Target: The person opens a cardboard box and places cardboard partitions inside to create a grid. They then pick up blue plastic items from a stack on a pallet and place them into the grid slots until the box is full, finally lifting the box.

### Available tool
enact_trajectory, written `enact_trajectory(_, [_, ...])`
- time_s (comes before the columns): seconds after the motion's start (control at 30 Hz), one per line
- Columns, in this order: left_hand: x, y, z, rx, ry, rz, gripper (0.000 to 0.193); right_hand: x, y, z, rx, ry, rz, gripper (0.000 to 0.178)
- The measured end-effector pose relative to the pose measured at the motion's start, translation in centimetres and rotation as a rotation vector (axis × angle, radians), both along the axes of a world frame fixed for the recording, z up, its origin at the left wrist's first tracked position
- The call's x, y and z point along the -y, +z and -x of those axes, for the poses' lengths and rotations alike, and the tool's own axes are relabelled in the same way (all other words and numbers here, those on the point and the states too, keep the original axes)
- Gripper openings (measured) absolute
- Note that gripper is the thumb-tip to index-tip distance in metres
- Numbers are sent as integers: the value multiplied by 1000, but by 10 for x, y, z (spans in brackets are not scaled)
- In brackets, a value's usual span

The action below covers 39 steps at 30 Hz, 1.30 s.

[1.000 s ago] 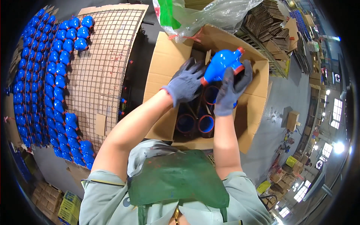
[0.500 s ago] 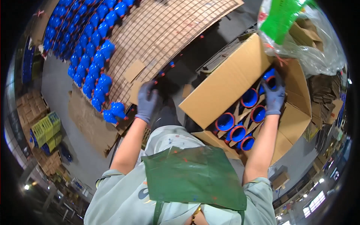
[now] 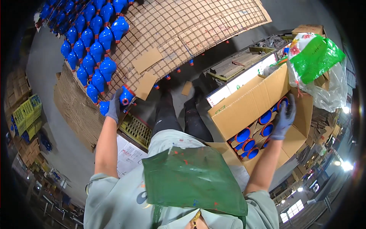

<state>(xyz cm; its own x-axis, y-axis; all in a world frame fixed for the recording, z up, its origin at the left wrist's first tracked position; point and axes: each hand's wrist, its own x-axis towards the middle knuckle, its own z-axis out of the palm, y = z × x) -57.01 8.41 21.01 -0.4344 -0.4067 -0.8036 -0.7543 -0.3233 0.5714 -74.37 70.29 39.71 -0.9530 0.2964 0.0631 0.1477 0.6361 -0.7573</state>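
My gloved left hand (image 3: 114, 105) is at the near corner of the wire rack, its fingers round a blue fitting (image 3: 126, 95) with red ends, one round opening turned up. Another blue fitting (image 3: 103, 108) lies just left of that hand. On the right, my gloved right hand (image 3: 285, 119) is over the open cardboard box (image 3: 248, 105), thumb and fingers apart and nothing held. Beside its fingers stands a fitting (image 3: 282, 104) in the box. Several more blue fittings (image 3: 242, 135) stand there with red-rimmed mouths up, cardboard strips between them.
Rows of blue fittings (image 3: 97, 51) cover the left of the wire rack (image 3: 183, 30). Loose cardboard pieces (image 3: 148, 60) lie on it. A yellow crate (image 3: 135, 129) is below its near corner. A green and clear plastic bag (image 3: 316, 57) hangs over the box's far corner.
My left hand has moved left to the rack corner and closed on a fitting. My right hand has let go of a fitting in the box and drawn back slightly. The view has shifted.
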Motion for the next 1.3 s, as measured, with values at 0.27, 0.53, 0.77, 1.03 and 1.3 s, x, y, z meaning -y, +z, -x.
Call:
enact_trajectory(0.27, [-220,154,116,-413,-252,-768,70,135,37,-78,304,402,653,89])
enact_trajectory(0.53, [-511,202,178,-1073,-1493,-118,37,-51,45,-131,-288,-368,1122,71])
enact_trajectory(0.77, [-672,116,164,-1674,-1864,456,59,-151,7,-97,-603,-569,-343,88])
enact_trajectory(1.03, [-557,146,169,-1581,-1753,497,54,-156,-46,-59,43,-17,-654,84])
enact_trajectory(1.3, [-210,21,71,-586,-698,812,52,-25,-31,-49,-130,142,-311,53])
